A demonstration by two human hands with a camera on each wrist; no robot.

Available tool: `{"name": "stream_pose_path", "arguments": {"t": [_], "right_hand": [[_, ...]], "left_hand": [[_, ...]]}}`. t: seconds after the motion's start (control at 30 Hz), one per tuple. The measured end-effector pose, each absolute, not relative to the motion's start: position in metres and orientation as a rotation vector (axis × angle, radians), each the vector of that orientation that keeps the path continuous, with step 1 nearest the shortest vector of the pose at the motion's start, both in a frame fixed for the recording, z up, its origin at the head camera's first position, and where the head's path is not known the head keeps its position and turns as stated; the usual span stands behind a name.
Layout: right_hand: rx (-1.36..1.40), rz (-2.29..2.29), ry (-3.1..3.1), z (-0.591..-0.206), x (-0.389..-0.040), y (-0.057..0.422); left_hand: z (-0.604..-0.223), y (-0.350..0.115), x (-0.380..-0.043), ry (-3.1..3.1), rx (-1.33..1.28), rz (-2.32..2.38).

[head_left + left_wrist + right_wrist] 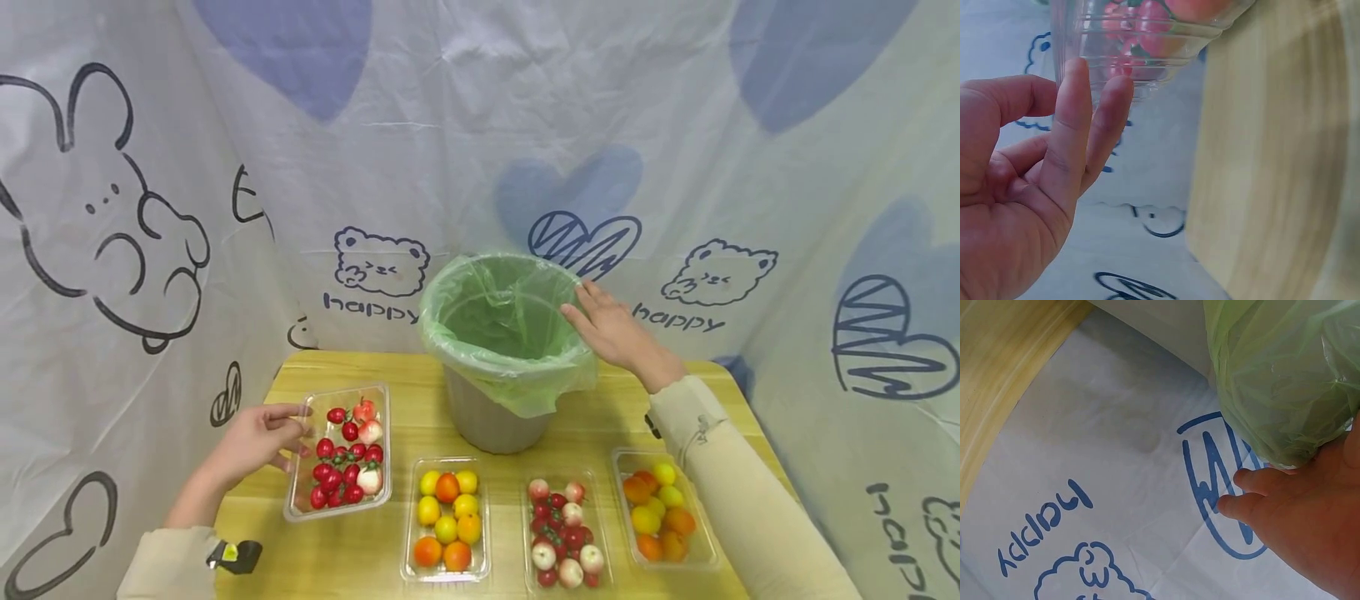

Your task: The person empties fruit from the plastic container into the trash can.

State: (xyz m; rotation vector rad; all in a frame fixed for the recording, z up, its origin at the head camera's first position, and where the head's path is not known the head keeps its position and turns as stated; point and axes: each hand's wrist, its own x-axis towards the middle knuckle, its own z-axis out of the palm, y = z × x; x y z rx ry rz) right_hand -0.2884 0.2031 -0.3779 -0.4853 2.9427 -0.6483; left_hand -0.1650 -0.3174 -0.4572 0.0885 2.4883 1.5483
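Note:
My left hand (pixel 258 442) holds the left side of a clear plastic container (pixel 386 450), which is tilted and appears raised above the table. Its fingers (pixel 1066 137) lie against the ridged wall in the left wrist view. Inside are several red cherry tomatoes (pixel 351 473) and a few small pink-and-white fruits (pixel 369 431). At the right rim of a grey bin (pixel 497 412), my right hand (pixel 611 329) has its fingers extended. They touch the green plastic bag (pixel 517 379) that lines the bin and folds over its edge.
Along the table's (pixel 375 567) near side stand a container of yellow and orange fruits (pixel 446 529), one of red and pale fruits (pixel 566 533), and another of orange and yellow fruits (pixel 660 508). A printed curtain (pixel 450 108) surrounds the table at the back and sides.

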Motion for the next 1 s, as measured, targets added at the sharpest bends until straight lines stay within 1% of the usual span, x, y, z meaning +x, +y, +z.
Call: {"name": "stream_pose_path", "arguments": {"t": [0.3, 1.0], "right_hand": [[-0.490, -0.645, 2.945, -0.377, -0.290, 0.203], [-0.507, -0.653, 2.946, -0.378, -0.289, 0.204]], "left_hand": [[-0.416, -0.319, -0.178, 2.565, 0.094, 1.556], [-0.348, -0.295, -0.222, 2.557, 0.096, 1.640]]}}
